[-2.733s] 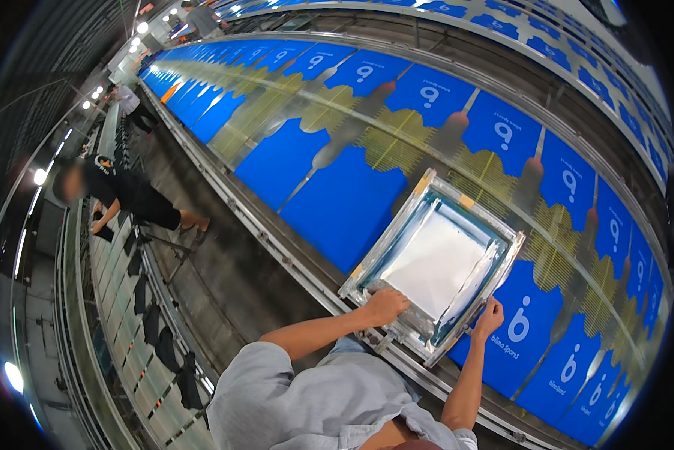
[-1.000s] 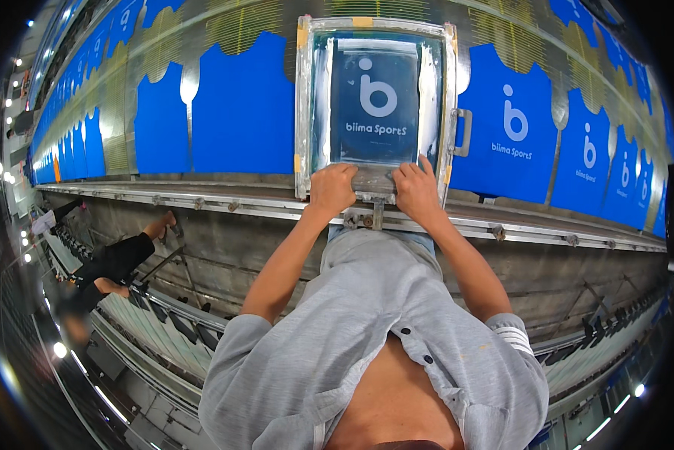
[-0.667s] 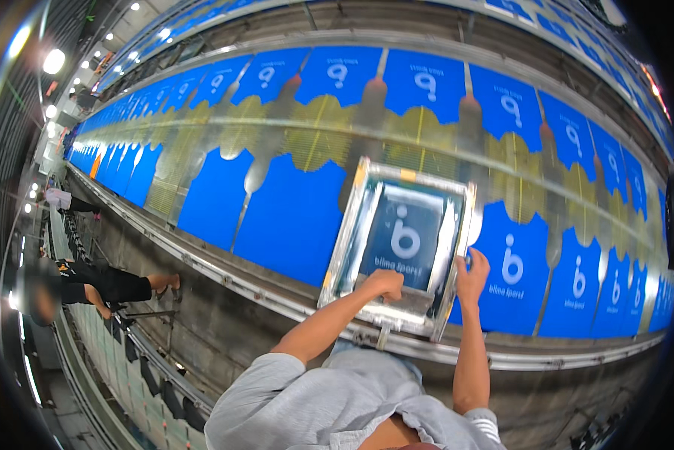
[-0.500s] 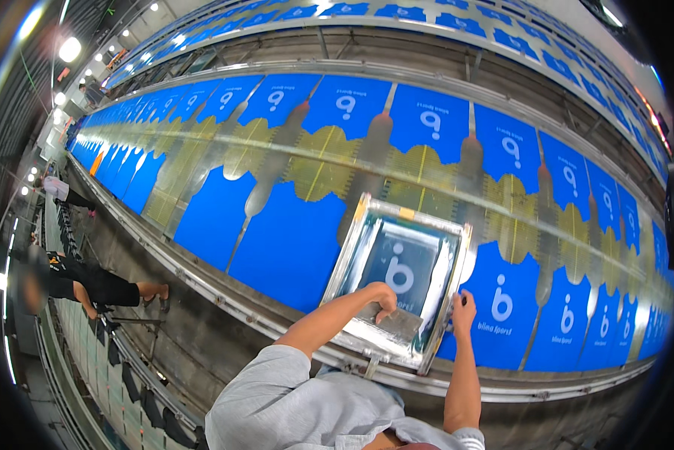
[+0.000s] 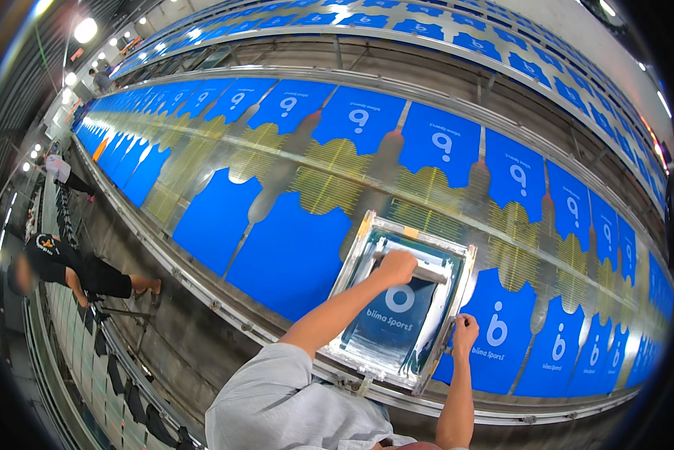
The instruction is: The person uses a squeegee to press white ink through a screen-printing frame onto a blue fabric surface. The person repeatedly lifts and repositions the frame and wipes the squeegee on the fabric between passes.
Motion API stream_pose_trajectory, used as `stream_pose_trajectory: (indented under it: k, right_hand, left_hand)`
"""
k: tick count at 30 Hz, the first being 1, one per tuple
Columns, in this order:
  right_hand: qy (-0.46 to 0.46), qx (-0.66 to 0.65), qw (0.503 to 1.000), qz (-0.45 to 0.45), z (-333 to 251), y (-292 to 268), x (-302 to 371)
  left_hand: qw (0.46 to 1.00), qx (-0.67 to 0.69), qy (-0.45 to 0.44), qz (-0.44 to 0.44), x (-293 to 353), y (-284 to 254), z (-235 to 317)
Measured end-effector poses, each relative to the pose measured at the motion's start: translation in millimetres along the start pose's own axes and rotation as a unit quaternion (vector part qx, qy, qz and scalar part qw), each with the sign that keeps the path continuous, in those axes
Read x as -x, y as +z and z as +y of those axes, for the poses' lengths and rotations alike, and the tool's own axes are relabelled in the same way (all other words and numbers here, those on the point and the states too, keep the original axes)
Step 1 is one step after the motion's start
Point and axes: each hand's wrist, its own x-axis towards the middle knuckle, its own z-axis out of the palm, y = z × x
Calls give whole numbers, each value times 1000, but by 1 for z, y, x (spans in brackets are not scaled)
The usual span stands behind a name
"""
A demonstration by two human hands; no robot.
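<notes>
The left hand (image 5: 397,268) is closed in a fist around a scraper (image 5: 432,270), which lies across the far end of the mesh inside a metal frame (image 5: 434,240). The frame sits at the near side of the long table, between a plain blue shirt piece (image 5: 288,262) on its left and a printed blue shirt piece (image 5: 488,358) on its right. The right hand (image 5: 465,334) is beside the frame's right edge, fingers curled inward; at this size I cannot tell whether they grip the handle there or only rest near it.

The main risk, I judge, is the frame shifting. Only 1 hand is on the scraper, and its push seems to fall left of the bar's middle, so uneven pressure could leave 1 side of the mark thin or twist the frame. If the right hand is not steadying it, that twist could smear the edges. White paint (image 5: 429,334) is heaped along the inner sides of the frame; too much dragged back in could blot the mark. The printed piece is just beside the frame, so a sideways slip could smudge it if its paint is wet.
</notes>
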Motion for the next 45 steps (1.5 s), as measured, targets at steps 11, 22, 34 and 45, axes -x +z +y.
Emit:
stream_pose_trajectory:
  k: [11, 22, 34, 45]
  right_hand:
    - [-107, 8, 992, 68, -36, 6, 3]
    - [-130, -111, 983, 72, -114, 185, 88]
    - [-146, -87, 982, 83, -111, 311, 126]
    - [-157, 68, 985, 21, -138, 312, 128]
  left_hand:
    - [987, 16, 16, 157, 277, 43, 84]
    - [998, 35, -42, 25, 318, -47, -101]
    - [999, 28, -27, -19, 363, -72, -233]
    - [998, 24, -45, 43, 372, -54, -236]
